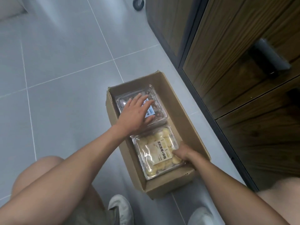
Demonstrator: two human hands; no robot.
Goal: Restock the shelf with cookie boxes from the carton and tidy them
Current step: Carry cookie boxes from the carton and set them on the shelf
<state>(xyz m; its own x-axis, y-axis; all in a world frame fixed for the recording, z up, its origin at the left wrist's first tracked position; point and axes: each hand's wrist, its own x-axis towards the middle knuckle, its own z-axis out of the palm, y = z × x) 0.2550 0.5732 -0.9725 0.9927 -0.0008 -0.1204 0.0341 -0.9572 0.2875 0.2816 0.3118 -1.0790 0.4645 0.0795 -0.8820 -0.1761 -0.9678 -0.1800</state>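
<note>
Tiled floor [65, 62] — carton [181, 120]; left grip [136, 111] flat on dark box [158, 109], right grip [183, 153] clamps pale box [154, 151].

A shop's stocking aisle.
Grey floor tiles [65, 62] at 9 o'clock, wood-grain shelf unit [235, 54] at 2 o'clock, castor wheel [138, 3] at 12.

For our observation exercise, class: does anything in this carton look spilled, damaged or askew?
Nothing stands out. The dark cookie box and the pale cookie box lie flat, side by side in the carton, nothing spilled.
</note>
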